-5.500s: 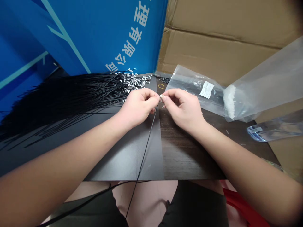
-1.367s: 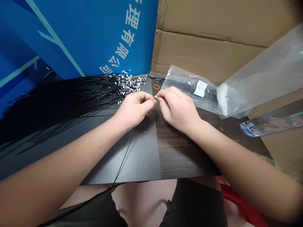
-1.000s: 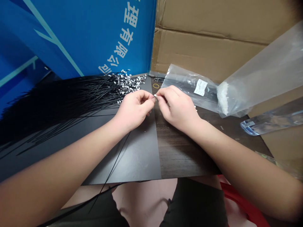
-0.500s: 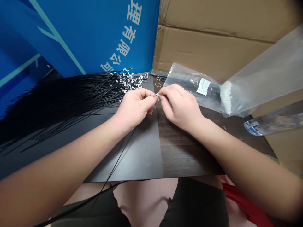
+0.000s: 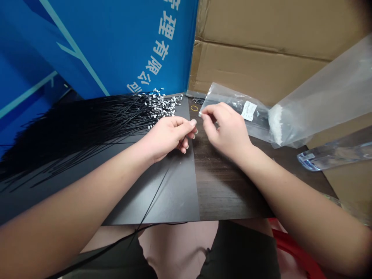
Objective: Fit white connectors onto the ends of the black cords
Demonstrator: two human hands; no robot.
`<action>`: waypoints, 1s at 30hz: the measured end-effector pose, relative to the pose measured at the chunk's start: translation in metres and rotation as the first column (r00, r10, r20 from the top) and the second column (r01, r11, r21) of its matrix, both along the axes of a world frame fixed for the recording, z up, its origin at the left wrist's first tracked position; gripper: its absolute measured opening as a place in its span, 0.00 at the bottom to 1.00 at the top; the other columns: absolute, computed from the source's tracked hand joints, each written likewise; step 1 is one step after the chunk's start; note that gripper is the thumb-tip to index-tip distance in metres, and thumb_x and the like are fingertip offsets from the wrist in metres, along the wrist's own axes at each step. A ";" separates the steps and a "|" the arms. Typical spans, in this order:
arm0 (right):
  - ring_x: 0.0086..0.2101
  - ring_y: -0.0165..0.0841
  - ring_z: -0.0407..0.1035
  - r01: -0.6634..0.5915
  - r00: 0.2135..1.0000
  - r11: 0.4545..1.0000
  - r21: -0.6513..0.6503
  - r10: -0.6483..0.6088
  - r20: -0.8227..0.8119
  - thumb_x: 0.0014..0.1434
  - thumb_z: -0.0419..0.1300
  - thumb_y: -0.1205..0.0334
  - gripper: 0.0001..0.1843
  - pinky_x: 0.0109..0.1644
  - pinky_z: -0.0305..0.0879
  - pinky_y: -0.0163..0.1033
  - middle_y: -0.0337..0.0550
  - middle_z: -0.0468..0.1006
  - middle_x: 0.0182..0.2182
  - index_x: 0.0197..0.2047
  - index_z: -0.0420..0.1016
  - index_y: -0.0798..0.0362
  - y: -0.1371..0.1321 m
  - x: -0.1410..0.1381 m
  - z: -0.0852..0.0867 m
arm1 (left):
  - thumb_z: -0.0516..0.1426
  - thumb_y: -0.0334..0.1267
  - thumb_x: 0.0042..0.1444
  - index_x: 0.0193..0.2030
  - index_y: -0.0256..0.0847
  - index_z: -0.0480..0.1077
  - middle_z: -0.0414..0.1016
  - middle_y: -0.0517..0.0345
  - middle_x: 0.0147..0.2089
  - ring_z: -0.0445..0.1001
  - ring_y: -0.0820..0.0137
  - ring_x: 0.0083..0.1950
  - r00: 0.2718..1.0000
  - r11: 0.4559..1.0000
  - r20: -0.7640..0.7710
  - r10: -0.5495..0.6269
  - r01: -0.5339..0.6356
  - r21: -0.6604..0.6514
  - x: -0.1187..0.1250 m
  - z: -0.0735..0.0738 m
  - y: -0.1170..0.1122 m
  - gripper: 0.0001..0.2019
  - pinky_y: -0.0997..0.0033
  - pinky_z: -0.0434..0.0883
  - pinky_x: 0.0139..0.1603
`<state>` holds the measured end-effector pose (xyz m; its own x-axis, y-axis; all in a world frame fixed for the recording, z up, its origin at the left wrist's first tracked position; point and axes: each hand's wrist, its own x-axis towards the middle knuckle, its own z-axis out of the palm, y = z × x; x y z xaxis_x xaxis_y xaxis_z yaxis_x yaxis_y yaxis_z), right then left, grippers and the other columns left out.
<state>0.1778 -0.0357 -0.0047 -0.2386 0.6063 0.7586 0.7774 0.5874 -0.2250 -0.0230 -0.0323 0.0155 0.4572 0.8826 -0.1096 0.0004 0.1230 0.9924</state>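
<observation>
My left hand [image 5: 171,133] rests on the black sheet [image 5: 72,178] with its fingers curled, pinching the end of a thin black strand [image 5: 154,197] that trails off the table's near edge. My right hand [image 5: 228,130] hovers just to its right, thumb and forefinger pinched on a tiny silvery piece [image 5: 200,115]. A small gap separates the two hands. A big fan of black strands [image 5: 87,124] with silvery-white tips [image 5: 161,106] lies left of my left hand.
A blue printed board [image 5: 116,46] and cardboard [image 5: 261,66] wall off the back. Right of my hands lie a labelled plastic bag [image 5: 247,110], a large clear bag of white bits [image 5: 319,100] and a clear plastic piece [image 5: 334,155]. A small yellow ring [image 5: 194,108] sits on the dark wooden table [image 5: 226,186].
My fingertips were pressed together on the strand's end. Now they have parted; the right hand has lifted slightly up and to the right with the tiny piece.
</observation>
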 end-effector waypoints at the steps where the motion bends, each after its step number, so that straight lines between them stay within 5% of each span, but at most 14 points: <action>1: 0.38 0.38 0.75 -0.002 0.998 1.000 -0.020 0.000 -0.058 0.72 0.58 0.63 0.06 0.46 0.74 0.45 0.45 0.81 0.38 0.46 0.77 0.50 0.003 0.004 0.001 | 0.67 0.44 0.63 0.33 0.38 0.74 0.75 0.55 0.33 0.68 0.75 0.23 0.998 0.996 -0.019 -0.059 0.058 -0.068 -0.004 0.004 0.000 0.13 0.71 0.69 0.23; 4: 0.37 0.36 0.74 -0.018 0.958 0.999 -0.034 0.008 -0.285 0.68 0.65 0.56 0.15 0.46 0.75 0.46 0.44 0.79 0.41 0.56 0.75 0.48 0.014 0.020 0.003 | 0.66 0.45 0.63 0.36 0.39 0.74 0.71 0.57 0.30 0.64 0.76 0.23 0.977 0.975 -0.136 -0.167 0.143 -0.169 -0.022 0.028 0.007 0.12 0.75 0.61 0.22; 6: 0.39 0.37 0.75 0.039 0.913 0.999 0.013 -0.030 -0.406 0.68 0.64 0.54 0.17 0.46 0.75 0.47 0.46 0.79 0.44 0.58 0.74 0.48 0.023 0.036 0.005 | 0.66 0.48 0.62 0.36 0.39 0.75 0.70 0.58 0.28 0.63 0.76 0.24 0.934 0.999 -0.353 -0.048 0.053 0.004 -0.040 0.053 0.023 0.13 0.75 0.59 0.24; 7: 0.39 0.37 0.75 0.095 0.896 0.995 0.031 -0.072 -0.438 0.69 0.63 0.54 0.15 0.46 0.75 0.47 0.47 0.79 0.44 0.56 0.74 0.48 0.027 0.044 0.007 | 0.67 0.49 0.62 0.37 0.39 0.77 0.72 0.56 0.30 0.67 0.74 0.27 0.854 0.987 -0.516 0.061 0.027 0.161 -0.049 0.066 0.034 0.14 0.74 0.64 0.28; 9: 0.38 0.37 0.75 0.214 0.875 0.977 0.023 -0.181 -0.449 0.70 0.60 0.55 0.10 0.46 0.74 0.47 0.47 0.79 0.42 0.50 0.76 0.49 0.033 0.059 0.012 | 0.64 0.50 0.64 0.42 0.37 0.81 0.76 0.57 0.35 0.76 0.68 0.40 0.554 0.907 -0.783 0.281 0.113 0.405 -0.066 0.091 0.063 0.16 0.70 0.71 0.45; 11: 0.38 0.37 0.75 0.299 0.863 0.953 -0.050 -0.292 -0.412 0.70 0.58 0.57 0.08 0.46 0.74 0.47 0.47 0.80 0.39 0.44 0.77 0.50 0.035 0.071 0.020 | 0.56 0.47 0.73 0.55 0.32 0.81 0.77 0.58 0.44 0.76 0.61 0.55 0.301 0.818 -0.842 0.447 0.244 0.522 -0.078 0.105 0.091 0.20 0.55 0.68 0.60; 15: 0.39 0.41 0.77 0.369 0.890 0.852 -0.371 -0.439 -0.123 0.66 0.61 0.61 0.07 0.47 0.71 0.47 0.47 0.85 0.37 0.38 0.80 0.51 0.027 0.088 0.042 | 0.59 0.47 0.72 0.67 0.35 0.78 0.73 0.44 0.63 0.72 0.42 0.66 0.125 0.694 -0.773 0.622 0.369 0.618 -0.072 0.087 0.110 0.24 0.43 0.66 0.67; 18: 0.40 0.41 0.77 0.389 0.920 0.684 -0.617 -0.323 0.221 0.63 0.65 0.63 0.06 0.45 0.68 0.45 0.46 0.87 0.38 0.34 0.82 0.51 0.019 0.097 0.054 | 0.59 0.47 0.71 0.62 0.32 0.80 0.76 0.36 0.63 0.73 0.45 0.66 0.312 0.558 -0.673 0.671 0.385 0.735 -0.042 0.052 0.083 0.23 0.45 0.68 0.68; 21: 0.39 0.38 0.77 0.401 0.914 0.534 -0.744 -0.179 0.364 0.60 0.68 0.66 0.03 0.41 0.65 0.42 0.43 0.87 0.37 0.34 0.82 0.50 0.017 0.103 0.053 | 0.57 0.47 0.72 0.50 0.38 0.84 0.81 0.44 0.54 0.78 0.54 0.60 0.620 0.468 -0.629 0.469 0.430 0.772 -0.007 0.018 0.047 0.18 0.52 0.71 0.66; 23: 0.38 0.37 0.77 0.395 0.916 0.479 -0.784 -0.143 0.375 0.61 0.69 0.66 0.02 0.40 0.65 0.41 0.42 0.87 0.36 0.36 0.82 0.50 0.020 0.105 0.049 | 0.57 0.49 0.72 0.46 0.39 0.84 0.82 0.47 0.51 0.80 0.58 0.54 0.747 0.461 -0.591 0.304 0.428 0.778 0.006 0.000 0.030 0.18 0.56 0.73 0.61; 25: 0.38 0.37 0.77 0.390 0.918 0.457 -0.799 -0.126 0.376 0.62 0.69 0.65 0.02 0.40 0.64 0.41 0.42 0.87 0.36 0.36 0.81 0.50 0.022 0.105 0.043 | 0.56 0.48 0.72 0.43 0.40 0.83 0.82 0.49 0.49 0.80 0.60 0.52 0.798 0.470 -0.565 0.209 0.425 0.774 0.010 -0.012 0.023 0.18 0.57 0.73 0.59; 30: 0.37 0.37 0.75 0.433 0.898 0.437 -0.788 -0.139 0.417 0.62 0.68 0.65 0.04 0.39 0.63 0.42 0.43 0.85 0.36 0.34 0.79 0.50 0.027 0.101 0.034 | 0.58 0.48 0.70 0.39 0.40 0.82 0.82 0.50 0.46 0.80 0.62 0.49 0.855 0.582 -0.487 0.176 0.309 0.752 0.002 -0.022 0.028 0.16 0.58 0.73 0.57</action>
